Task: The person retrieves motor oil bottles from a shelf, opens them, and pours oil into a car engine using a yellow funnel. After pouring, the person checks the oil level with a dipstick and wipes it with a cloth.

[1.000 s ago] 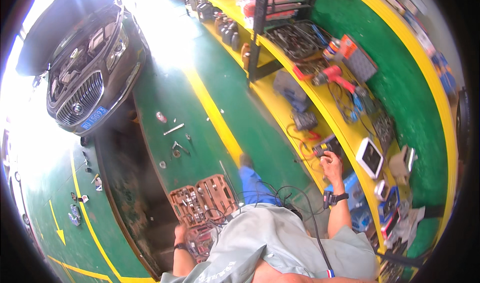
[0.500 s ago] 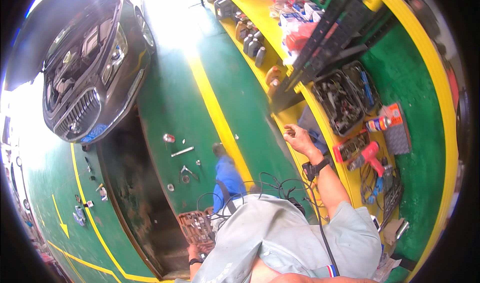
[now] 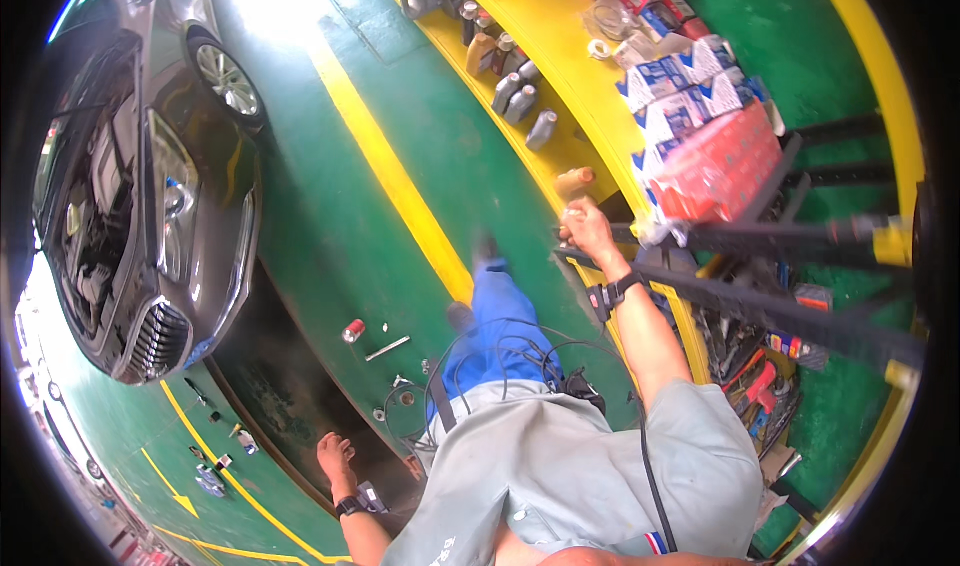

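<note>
Right grip [image 3: 590, 230] near shelf [image 3: 580, 51], left grip [image 3: 336, 456] half-curled

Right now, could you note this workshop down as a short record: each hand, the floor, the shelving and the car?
Left hand: loosely open, seemingly empty, above the long dark pit
Right hand: fingers curled, beside the orange-brown plastic bottle; grip unclear
Floor: green, yellow-striped; red cylindrical can near slim silver metal bar
Shelving: yellow shelves bearing grey plastic bottles and red plastic-wrapped package
Car: dark, glossy car, engine bay exposed
</note>
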